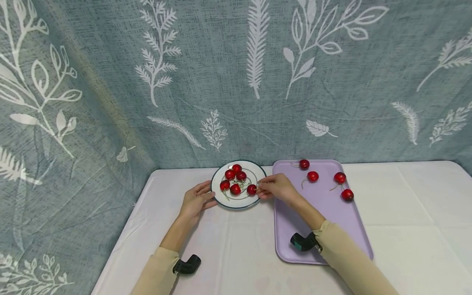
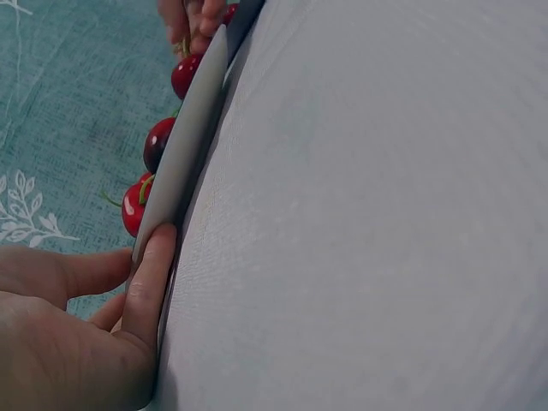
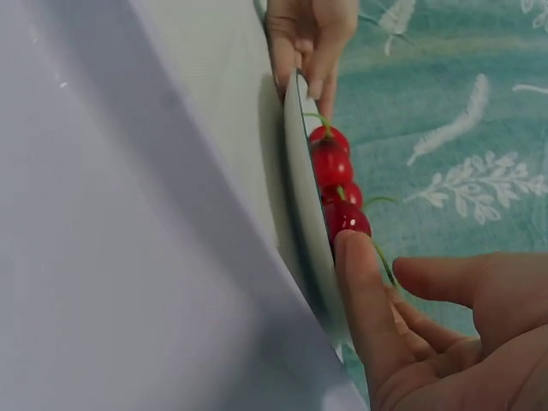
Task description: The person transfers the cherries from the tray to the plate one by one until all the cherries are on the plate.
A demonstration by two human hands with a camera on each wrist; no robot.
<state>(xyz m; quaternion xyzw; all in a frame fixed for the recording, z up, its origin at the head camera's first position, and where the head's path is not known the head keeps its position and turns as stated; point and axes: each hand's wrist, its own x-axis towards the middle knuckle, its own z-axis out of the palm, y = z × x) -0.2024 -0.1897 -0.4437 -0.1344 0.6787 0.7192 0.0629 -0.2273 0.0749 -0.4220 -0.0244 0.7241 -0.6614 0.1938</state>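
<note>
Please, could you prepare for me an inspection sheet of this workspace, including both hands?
Surface: white cloth, slightly creased.
Job's things: white dark-rimmed plate holding six red cherries; to its right, a lilac tray with four cherries, stems attached where visible.
Clutter: nothing seen.
Left hand: holds the plate's left edge.
Right hand: at the plate's right edge, fingers by the rightmost cherry there; whether it grips the stem is unclear.
Cables: nothing seen.
Surroundings: blue-green fabric with white leaf prints, behind and at left.
</note>
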